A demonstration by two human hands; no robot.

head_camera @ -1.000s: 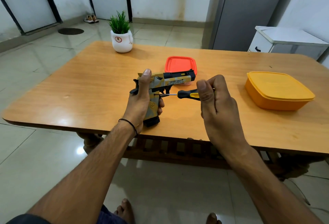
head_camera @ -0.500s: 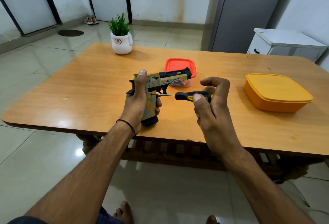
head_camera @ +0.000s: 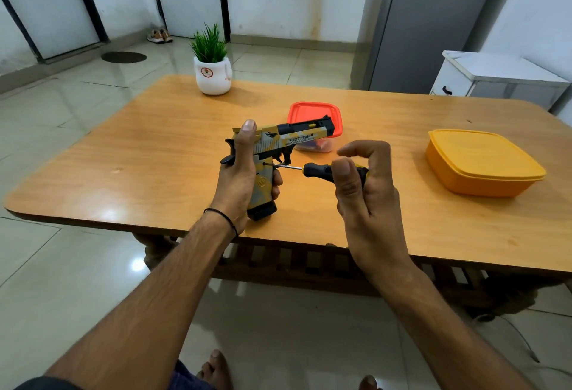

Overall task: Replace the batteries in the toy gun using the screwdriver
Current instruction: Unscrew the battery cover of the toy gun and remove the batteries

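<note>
left hand [head_camera: 238, 179]: holds the gun [head_camera: 291, 139] by its grip, fingers curled round it, thumb straight up along the back.
right hand [head_camera: 362, 191]: thumb and fingers pinch the screwdriver [head_camera: 315, 170] by its handle; one finger is bent above it.
gun: over the near part of the table [head_camera: 154, 157], grip down, barrel pointing right.
screwdriver: lies level, tip on the side of the grip.
red box [head_camera: 312, 112]: just behind the barrel.
yellow box [head_camera: 483, 163]: lid on, well off to the right.
plant [head_camera: 213, 75]: in a white pot at the far edge.
</note>
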